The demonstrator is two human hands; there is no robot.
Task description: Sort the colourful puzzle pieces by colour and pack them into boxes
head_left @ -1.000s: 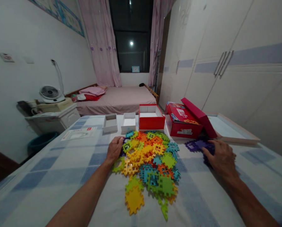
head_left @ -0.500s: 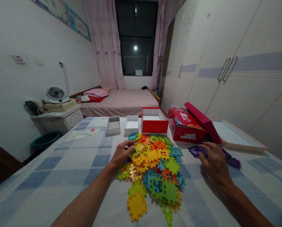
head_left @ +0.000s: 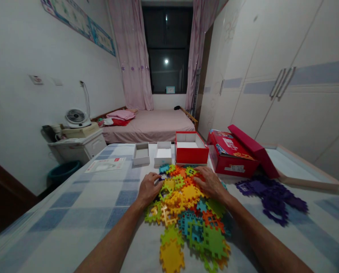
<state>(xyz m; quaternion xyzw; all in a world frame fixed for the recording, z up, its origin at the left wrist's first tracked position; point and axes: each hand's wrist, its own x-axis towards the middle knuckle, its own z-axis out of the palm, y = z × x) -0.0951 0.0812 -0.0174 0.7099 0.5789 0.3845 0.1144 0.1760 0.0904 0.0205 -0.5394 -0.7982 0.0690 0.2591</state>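
1. Yellow, green, orange and blue heap of pieces (head_left: pixel 183 197) sits between left hand (head_left: pixel 150 189) and right hand (head_left: pixel 211 185), thumbs parted from fingers; any pinch, I cannot tell.
2. Purple pieces (head_left: pixel 267 191) lie right of the heap.
3. Checked cloth (head_left: pixel 81 204) spreads beneath it.
4. Bed (head_left: pixel 160 120) and window (head_left: pixel 169 45) stand beyond it.

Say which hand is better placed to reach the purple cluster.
Probably the right hand: it is over the colourful pile, nearer the purple cluster; the left hand is at the pile's opposite edge.
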